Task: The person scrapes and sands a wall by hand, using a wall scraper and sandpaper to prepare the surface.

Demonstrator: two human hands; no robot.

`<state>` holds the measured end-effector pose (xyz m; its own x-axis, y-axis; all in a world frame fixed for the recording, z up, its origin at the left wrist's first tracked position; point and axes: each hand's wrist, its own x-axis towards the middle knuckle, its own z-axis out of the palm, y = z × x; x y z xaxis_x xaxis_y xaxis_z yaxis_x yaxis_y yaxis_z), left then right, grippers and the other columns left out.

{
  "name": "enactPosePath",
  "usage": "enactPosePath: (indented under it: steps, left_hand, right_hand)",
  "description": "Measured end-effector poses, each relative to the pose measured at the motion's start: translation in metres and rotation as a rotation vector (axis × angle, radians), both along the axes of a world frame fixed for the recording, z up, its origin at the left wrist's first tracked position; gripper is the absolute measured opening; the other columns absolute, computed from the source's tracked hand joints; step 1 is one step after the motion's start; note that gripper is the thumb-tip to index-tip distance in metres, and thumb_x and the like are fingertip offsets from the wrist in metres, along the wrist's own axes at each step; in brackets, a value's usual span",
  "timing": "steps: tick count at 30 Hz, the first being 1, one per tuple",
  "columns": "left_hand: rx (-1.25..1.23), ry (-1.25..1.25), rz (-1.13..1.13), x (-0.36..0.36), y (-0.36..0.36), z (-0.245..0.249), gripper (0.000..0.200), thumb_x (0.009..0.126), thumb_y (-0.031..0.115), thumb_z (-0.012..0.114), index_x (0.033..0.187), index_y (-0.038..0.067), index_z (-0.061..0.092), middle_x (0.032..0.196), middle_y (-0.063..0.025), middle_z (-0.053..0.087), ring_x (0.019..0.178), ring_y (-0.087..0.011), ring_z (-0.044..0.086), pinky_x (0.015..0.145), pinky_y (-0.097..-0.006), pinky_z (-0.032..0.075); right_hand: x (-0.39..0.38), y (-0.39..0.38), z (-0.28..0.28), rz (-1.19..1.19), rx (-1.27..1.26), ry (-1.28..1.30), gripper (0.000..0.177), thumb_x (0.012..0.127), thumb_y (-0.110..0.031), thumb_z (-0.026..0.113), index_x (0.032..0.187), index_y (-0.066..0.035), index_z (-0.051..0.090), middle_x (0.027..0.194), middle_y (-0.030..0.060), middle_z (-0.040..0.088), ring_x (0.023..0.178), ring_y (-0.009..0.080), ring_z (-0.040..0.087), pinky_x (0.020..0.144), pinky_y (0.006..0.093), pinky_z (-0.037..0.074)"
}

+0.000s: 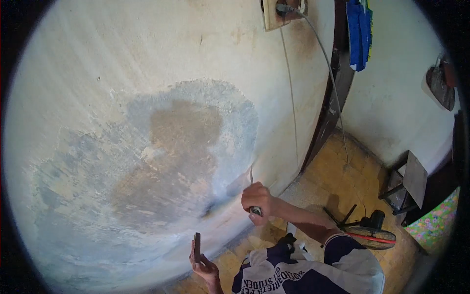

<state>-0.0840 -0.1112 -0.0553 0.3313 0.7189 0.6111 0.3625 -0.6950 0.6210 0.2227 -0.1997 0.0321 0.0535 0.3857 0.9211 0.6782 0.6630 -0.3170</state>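
Observation:
My right hand (257,201) is closed around the handle of a scraper (251,175). Its thin blade points up against the wall, at the right edge of a patch of bare grey plaster (235,110). The end of the handle shows below my fist. Lower down, my left hand (204,267) grips a flat dark brown slab (197,249), seen nearly edge-on and upright; its exact kind does not show. It is held in front of the lower wall, where whitish paint (171,39) surrounds the rough patch. Darker, damp-looking areas lie within the grey.
A wall socket (281,12) has a plug with a cable (333,81) hanging to the tiled floor (328,179). Behind my right arm a fan (372,235) lies near the floor. A small dark table (409,181) and floral cloth (435,223) are at right.

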Motion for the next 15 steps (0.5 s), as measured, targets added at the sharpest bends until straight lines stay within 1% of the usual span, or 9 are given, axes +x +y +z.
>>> enactPosePath:
  steps: [1,3,5,8,9,11,13,14,15]
  left_hand:
    - [-0.027,-0.032,-0.008,-0.001,0.003,-0.009,0.016,0.093,-0.004,0.047,0.104,-0.005,0.058,0.095,-0.0196,0.063,0.084,-0.0314,0.059,0.077,-0.0344,0.046]
    - [-0.067,0.016,-0.033,-0.008,0.007,-0.021,0.021,0.093,-0.003,0.046,0.112,-0.004,0.056,0.106,-0.0210,0.061,0.093,-0.0351,0.058,0.082,-0.0380,0.046]
    - [-0.094,0.178,-0.069,-0.013,0.006,-0.018,0.038,0.093,-0.002,0.044,0.129,-0.002,0.054,0.130,-0.0236,0.057,0.112,-0.0424,0.057,0.092,-0.0458,0.045]
    - [-0.194,0.155,-0.068,-0.013,0.004,-0.023,0.038,0.094,-0.001,0.043,0.130,-0.001,0.053,0.131,-0.0238,0.057,0.113,-0.0422,0.057,0.091,-0.0462,0.045]
    - [-0.197,0.155,-0.072,-0.013,0.002,-0.024,0.038,0.094,-0.001,0.043,0.130,-0.001,0.054,0.131,-0.0238,0.057,0.113,-0.0422,0.057,0.091,-0.0463,0.045]
    - [-0.090,0.164,-0.095,-0.010,0.007,-0.017,0.037,0.094,-0.002,0.043,0.130,-0.001,0.054,0.131,-0.0239,0.057,0.112,-0.0421,0.057,0.091,-0.0465,0.045]
    - [-0.011,-0.040,-0.077,-0.010,0.021,-0.048,0.016,0.093,-0.002,0.049,0.108,-0.005,0.054,0.101,-0.0211,0.058,0.089,-0.0377,0.056,0.078,-0.0411,0.045]
    - [-0.011,0.015,-0.048,-0.010,0.018,-0.042,0.013,0.092,-0.002,0.050,0.104,-0.005,0.054,0.095,-0.0198,0.058,0.085,-0.0350,0.055,0.075,-0.0402,0.045]
    - [-0.010,0.070,-0.020,-0.009,0.014,-0.035,0.010,0.092,-0.003,0.051,0.100,-0.006,0.055,0.089,-0.0185,0.058,0.081,-0.0322,0.055,0.072,-0.0393,0.044]
  right_hand:
    - [0.000,-0.002,0.005,-0.014,0.009,-0.001,0.029,0.078,-0.028,0.049,0.056,-0.011,0.044,0.052,0.0024,0.042,0.043,0.0212,0.045,0.040,0.0324,0.034]
    - [-0.012,-0.017,0.033,0.009,0.013,-0.152,0.024,0.071,-0.027,0.059,0.059,-0.010,0.046,0.054,0.0028,0.043,0.046,0.0232,0.046,0.042,0.0346,0.035]
    - [-0.020,-0.020,0.042,0.073,0.031,-0.223,0.024,0.064,-0.027,0.064,0.060,-0.010,0.048,0.055,0.0029,0.043,0.049,0.0243,0.047,0.044,0.0366,0.036]
    - [0.016,0.011,0.009,-0.065,0.069,-0.059,0.025,0.066,-0.021,0.060,0.055,-0.009,0.042,0.051,0.0050,0.042,0.042,0.0236,0.045,0.039,0.0344,0.035]
    - [0.025,0.011,0.010,-0.121,0.047,-0.028,0.025,0.063,-0.021,0.064,0.056,-0.008,0.043,0.051,0.0054,0.044,0.043,0.0250,0.046,0.041,0.0349,0.036]
    - [0.018,-0.007,-0.040,-0.246,-0.396,-0.414,0.026,0.062,-0.021,0.065,0.056,-0.008,0.043,0.051,0.0053,0.043,0.043,0.0252,0.046,0.041,0.0352,0.036]
    - [0.006,-0.011,0.000,-0.092,-0.059,-0.235,0.022,0.060,-0.021,0.063,0.056,-0.010,0.044,0.052,0.0045,0.044,0.045,0.0245,0.047,0.042,0.0359,0.037]
    - [-0.001,-0.013,0.020,-0.024,0.111,-0.176,0.021,0.060,-0.021,0.062,0.056,-0.010,0.045,0.053,0.0041,0.044,0.046,0.0242,0.048,0.043,0.0363,0.037]
    - [0.006,-0.010,0.021,-0.037,0.067,-0.152,0.019,0.058,-0.021,0.060,0.057,-0.011,0.045,0.054,0.0038,0.046,0.048,0.0248,0.050,0.046,0.0370,0.038]
